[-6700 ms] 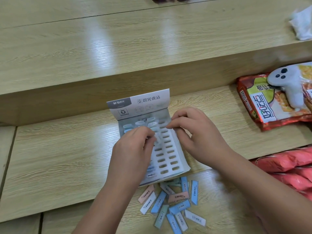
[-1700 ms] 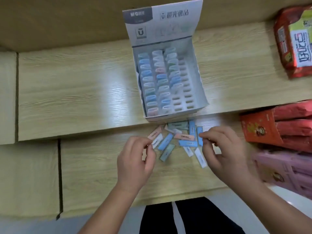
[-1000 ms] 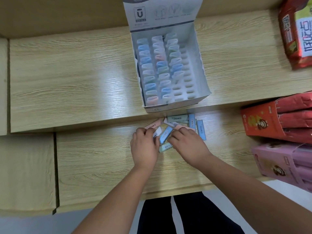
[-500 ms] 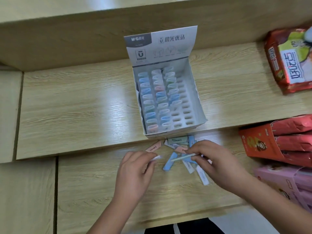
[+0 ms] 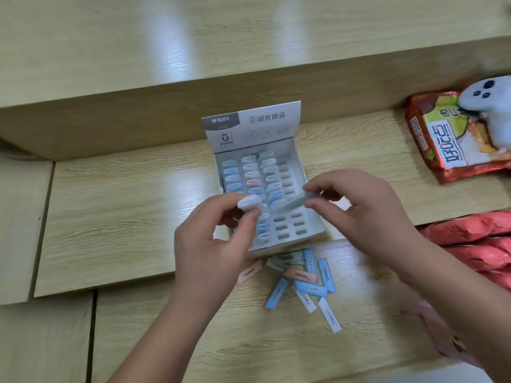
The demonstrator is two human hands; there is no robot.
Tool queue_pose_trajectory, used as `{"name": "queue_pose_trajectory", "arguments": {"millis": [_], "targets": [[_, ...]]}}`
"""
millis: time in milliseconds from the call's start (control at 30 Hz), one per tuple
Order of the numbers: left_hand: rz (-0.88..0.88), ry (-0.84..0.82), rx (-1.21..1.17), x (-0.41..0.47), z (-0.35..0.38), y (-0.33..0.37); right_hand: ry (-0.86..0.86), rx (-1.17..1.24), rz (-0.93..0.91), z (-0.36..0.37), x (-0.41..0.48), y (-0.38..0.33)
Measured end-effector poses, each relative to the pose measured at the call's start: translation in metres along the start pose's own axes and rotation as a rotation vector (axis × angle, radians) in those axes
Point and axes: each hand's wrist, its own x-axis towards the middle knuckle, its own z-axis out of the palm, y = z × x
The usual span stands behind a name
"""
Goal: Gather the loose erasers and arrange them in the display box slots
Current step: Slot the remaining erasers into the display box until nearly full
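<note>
While over display box — pinches white eraser w/ left hand, green eraser w/ right hand — ends free for slots.

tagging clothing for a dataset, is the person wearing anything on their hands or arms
Nothing worn shows. The left hand and right hand are bare, with no gloves or rings visible. The left forearm and right forearm are bare to the frame edge: no sleeves, watch or bracelet. Motion blur hides fine detail on the right hand.
</note>
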Motion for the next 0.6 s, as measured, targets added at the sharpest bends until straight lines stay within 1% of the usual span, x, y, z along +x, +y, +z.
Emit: {"name": "queue_pose_trajectory", "arguments": {"millis": [100, 167, 267, 467, 600], "targets": [[-0.076, -0.054, -0.018, 0.009, 0.012, 0.000, -0.062, -0.078, -0.068, 0.016, 0.005, 0.007], [-0.084, -0.080, 0.000, 0.009, 0.017, -0.002, -0.059, -0.121, -0.086, 0.023, 0.005, 0.009], [-0.095, -0.068, 0.011, 0.007, 0.019, -0.003, -0.026, -0.167, -0.122, 0.026, 0.006, 0.013], [-0.100, -0.060, 0.033, 0.005, 0.017, -0.003, -0.052, -0.343, -0.368, 0.030, 0.007, 0.013], [-0.114, -0.076, 0.034, 0.003, 0.015, -0.002, -0.123, -0.352, -0.377, 0.032, 0.008, 0.014]]}}
